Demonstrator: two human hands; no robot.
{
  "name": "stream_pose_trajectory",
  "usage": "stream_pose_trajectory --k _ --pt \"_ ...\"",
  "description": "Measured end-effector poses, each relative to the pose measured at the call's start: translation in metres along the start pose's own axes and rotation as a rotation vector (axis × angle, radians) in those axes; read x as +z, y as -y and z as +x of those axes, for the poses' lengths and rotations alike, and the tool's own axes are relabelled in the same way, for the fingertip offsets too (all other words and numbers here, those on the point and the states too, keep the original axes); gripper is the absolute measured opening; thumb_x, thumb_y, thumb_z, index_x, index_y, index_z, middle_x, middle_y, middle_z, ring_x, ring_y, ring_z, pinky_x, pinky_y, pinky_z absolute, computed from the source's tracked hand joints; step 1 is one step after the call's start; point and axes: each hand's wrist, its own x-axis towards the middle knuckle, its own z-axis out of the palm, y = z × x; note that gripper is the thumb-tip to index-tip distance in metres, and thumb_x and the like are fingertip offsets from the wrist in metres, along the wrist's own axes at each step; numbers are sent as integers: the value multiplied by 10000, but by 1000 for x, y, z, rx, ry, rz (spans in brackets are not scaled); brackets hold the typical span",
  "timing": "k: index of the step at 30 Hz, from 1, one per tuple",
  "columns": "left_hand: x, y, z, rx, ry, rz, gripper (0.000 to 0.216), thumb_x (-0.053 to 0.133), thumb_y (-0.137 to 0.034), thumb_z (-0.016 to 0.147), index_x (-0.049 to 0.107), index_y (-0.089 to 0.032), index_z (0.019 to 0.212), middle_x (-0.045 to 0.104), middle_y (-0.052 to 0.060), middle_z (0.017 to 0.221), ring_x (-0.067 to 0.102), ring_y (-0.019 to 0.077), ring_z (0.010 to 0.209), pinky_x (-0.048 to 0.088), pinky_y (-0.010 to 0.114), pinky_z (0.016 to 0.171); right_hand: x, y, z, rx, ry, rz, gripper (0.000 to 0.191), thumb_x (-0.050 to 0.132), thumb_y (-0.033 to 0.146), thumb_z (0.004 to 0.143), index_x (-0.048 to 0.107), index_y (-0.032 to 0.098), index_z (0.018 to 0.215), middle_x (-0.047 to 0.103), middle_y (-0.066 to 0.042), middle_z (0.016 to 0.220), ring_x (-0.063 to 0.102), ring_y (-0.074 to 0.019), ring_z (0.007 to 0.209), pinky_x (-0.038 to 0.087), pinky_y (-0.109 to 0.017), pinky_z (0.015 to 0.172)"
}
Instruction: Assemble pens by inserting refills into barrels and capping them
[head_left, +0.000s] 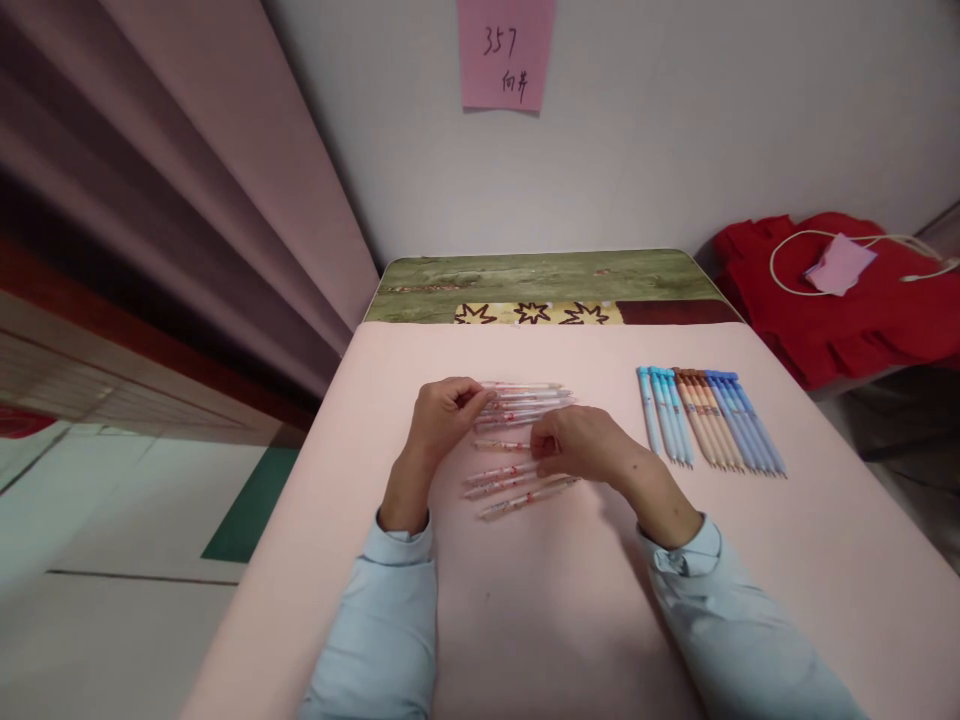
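Observation:
Slim white pens with red printed patterns lie side by side on the pink tabletop, pointing left to right. My left hand (448, 412) is closed, thumb and forefinger pinched at the left ends of the upper row of white pens (521, 397). Over the right end of a separate white pen (499, 446) my right hand (574, 441) is curled, its fingertips closed on that end and partly hidden. Nearer to me, several more white pens (499, 485) lie slightly slanted, and the nearest one (517, 500) is apart from the others.
To the right lies a neat row of pens: light blue (667, 415), brown-topped (709, 420) and darker blue (746, 425). A patterned green strip (540, 275) borders the table's far edge by the wall. Red cloth (885, 310) with a white cable and pink paper (840, 265) sits beyond the right edge.

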Motion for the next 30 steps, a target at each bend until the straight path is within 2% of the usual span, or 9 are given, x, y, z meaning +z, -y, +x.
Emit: stream_pose_trajectory --k 5,8,10,12,15,17,23,28,30 --pt "0 -3 0 -65 28 -119 237 688 -366 829 718 -150 738 653 8 645 530 114 600 399 230 576 -1 -12 -1 -37 -30 89 84 740 213 673 739 267 737 718 45 714 590 -136 648 342 -252 580" --pt "1 -6 1 -112 128 -238 220 696 -362 822 741 -148 796 686 22 721 554 121 648 419 233 608 -2 -31 -2 -51 -83 236 37 736 255 694 743 243 729 695 37 664 575 -125 610 360 -243 576" --pt "3 -9 0 -122 210 -288 203 708 -348 808 756 -152 829 704 33 787 567 124 686 425 236 630 -2 -41 -2 -50 -107 347 70 724 276 712 748 223 750 686 28 653 565 -121 592 366 -238 563" --pt "5 -11 0 -149 301 -330 201 732 -338 781 764 -155 855 693 25 775 556 119 673 414 232 611 -1 -45 -2 -64 -75 417 94 714 285 718 750 209 758 670 25 629 545 -116 569 362 -234 542" --pt "7 -14 -1 -226 452 -397 226 767 -336 741 765 -145 862 657 5 689 537 109 621 394 223 567 1 -42 0 -101 50 433 75 709 264 699 743 205 730 646 31 597 528 -113 553 350 -229 518" --pt "6 -16 -1 -255 509 -419 227 778 -332 730 763 -138 847 652 3 672 542 107 612 396 220 563 2 -39 0 -111 89 428 52 694 234 688 731 205 710 635 35 590 519 -110 551 342 -225 509" --pt "6 -19 -2 -278 493 -440 292 830 -321 672 767 -138 891 697 20 722 603 124 646 451 224 593 0 -45 -1 -93 -45 568 93 656 273 764 686 186 767 629 26 623 503 -106 558 343 -221 509" --pt "9 -18 -2 -216 337 -469 287 783 -357 742 750 -134 920 745 78 911 679 187 818 522 276 726 -1 -43 -2 -113 -181 740 251 612 420 871 670 177 901 636 1 686 536 -121 605 380 -228 543" --pt "8 -18 -1 -178 283 -464 305 776 -361 754 732 -141 960 744 77 955 679 188 852 527 284 759 -2 -39 -1 -102 -187 737 385 538 513 920 686 161 866 605 -4 638 529 -123 585 386 -238 557"
